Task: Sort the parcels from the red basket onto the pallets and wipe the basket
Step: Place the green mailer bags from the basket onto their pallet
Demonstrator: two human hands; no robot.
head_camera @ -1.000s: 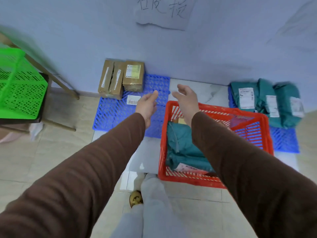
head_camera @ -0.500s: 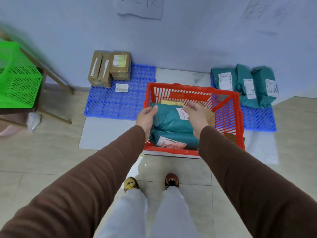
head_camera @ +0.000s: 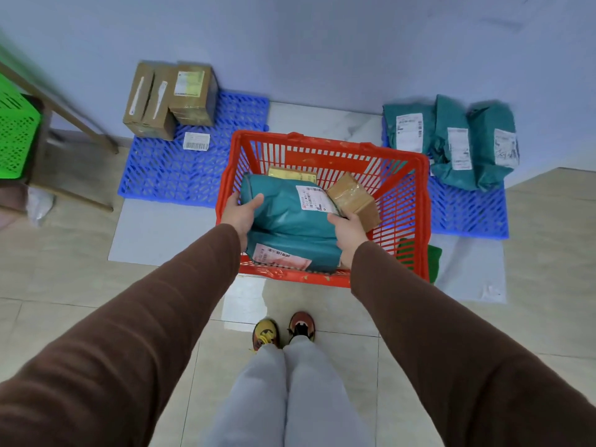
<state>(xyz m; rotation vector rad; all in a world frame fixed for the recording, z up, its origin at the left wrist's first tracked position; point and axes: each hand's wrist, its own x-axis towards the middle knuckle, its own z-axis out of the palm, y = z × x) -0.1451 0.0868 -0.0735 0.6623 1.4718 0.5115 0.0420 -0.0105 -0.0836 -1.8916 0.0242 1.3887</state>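
**Both hands on a teal parcel in the red basket**

Seen from above, a green crate [head_camera: 16, 140] sits on a wooden stand at the far left edge, blurred. Next along, a blue pallet [head_camera: 180, 175] lies on the floor against the wall, carrying three brown boxes [head_camera: 167, 98] packed together at its back corner and a loose white label [head_camera: 196, 141] just in front of them.

At centre, the red basket [head_camera: 419, 221] rests on a pale mat between the two pallets. The left hand [head_camera: 240, 212] grips the left end of the top teal bag [head_camera: 287, 208], thumb curled over the top surface and the remaining fingers hidden beneath the bag. A second teal bag [head_camera: 290, 256] lies under it, its pinkish label facing the near wall of the basket. The right hand [head_camera: 346, 232] holds the right end of the top bag, fingers tucked under and out of sight, so their spread cannot be told. Just beyond that hand a small brown box [head_camera: 353, 198] leans tilted inside the basket, and a yellowish parcel [head_camera: 290, 173] shows behind the bag.

At right, a second blue pallet [head_camera: 467, 214] holds three teal bags [head_camera: 451, 140] side by side, white labels up. A green cloth [head_camera: 433, 259] shows just beside the basket's right wall.
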